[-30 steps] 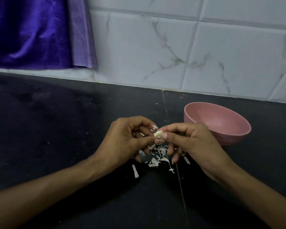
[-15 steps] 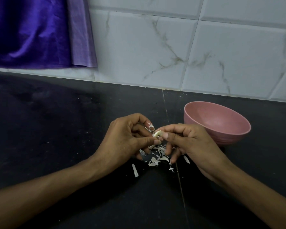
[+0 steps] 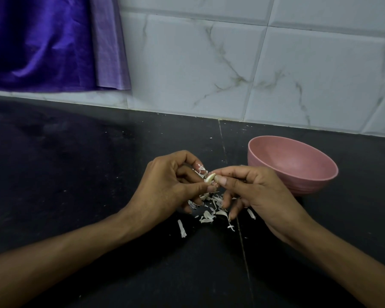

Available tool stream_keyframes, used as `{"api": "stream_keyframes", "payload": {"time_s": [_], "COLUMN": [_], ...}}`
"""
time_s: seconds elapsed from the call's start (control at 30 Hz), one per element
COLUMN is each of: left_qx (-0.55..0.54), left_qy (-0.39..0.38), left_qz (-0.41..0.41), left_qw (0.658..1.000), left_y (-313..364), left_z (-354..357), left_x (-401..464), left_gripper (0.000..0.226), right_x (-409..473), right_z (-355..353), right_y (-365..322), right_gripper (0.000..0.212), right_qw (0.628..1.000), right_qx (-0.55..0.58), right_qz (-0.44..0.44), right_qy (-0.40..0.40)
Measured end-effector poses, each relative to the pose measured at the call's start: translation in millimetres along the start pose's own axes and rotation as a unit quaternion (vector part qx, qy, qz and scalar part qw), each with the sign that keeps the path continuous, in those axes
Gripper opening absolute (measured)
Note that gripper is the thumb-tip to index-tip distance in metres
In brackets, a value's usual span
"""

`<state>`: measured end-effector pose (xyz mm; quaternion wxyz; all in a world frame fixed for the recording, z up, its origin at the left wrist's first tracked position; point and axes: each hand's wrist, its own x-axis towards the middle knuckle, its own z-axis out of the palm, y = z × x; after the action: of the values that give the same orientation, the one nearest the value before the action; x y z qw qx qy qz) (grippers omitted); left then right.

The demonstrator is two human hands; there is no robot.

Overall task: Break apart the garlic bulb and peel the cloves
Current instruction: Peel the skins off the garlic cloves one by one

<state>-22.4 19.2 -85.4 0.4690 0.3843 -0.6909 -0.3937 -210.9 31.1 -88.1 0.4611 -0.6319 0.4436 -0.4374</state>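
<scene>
Black tabletop (image 3: 76,174) with a seam down the middle, bearing a pink bowl (image 3: 298,174) at right and scattered garlic skins (image 3: 209,215) near centre.

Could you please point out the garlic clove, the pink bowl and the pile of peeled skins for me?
garlic clove (image 3: 210,177), head view, on its pale bare middle between the fingertips.
pink bowl (image 3: 276,172), head view, on its near outer wall.
pile of peeled skins (image 3: 209,215), head view, on a white flake on the counter.
</scene>
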Motion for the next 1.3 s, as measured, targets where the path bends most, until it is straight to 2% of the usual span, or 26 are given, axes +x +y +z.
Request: {"api": "stream_keyframes", "payload": {"time_s": [0.43,1.3], "left_qx": [-0.021,-0.017], "left_qy": [0.001,-0.008], "left_qz": [-0.018,-0.021], "left_qw": [1.0,1.0], "left_y": [1.7,2.3], "left_z": [-0.4,3.4], "left_x": [0.2,-0.3], "left_gripper": [0.037,0.037], "right_x": [-2.9,-3.6], "right_z": [0.5,6.8], "right_y": [-5.0,-0.8], "right_gripper": [0.015,0.014], "right_qw": [1.0,0.998], "right_qx": [0.005,-0.034], "right_qz": [-0.003,-0.05], "right_qy": [-0.01,0.029]}}
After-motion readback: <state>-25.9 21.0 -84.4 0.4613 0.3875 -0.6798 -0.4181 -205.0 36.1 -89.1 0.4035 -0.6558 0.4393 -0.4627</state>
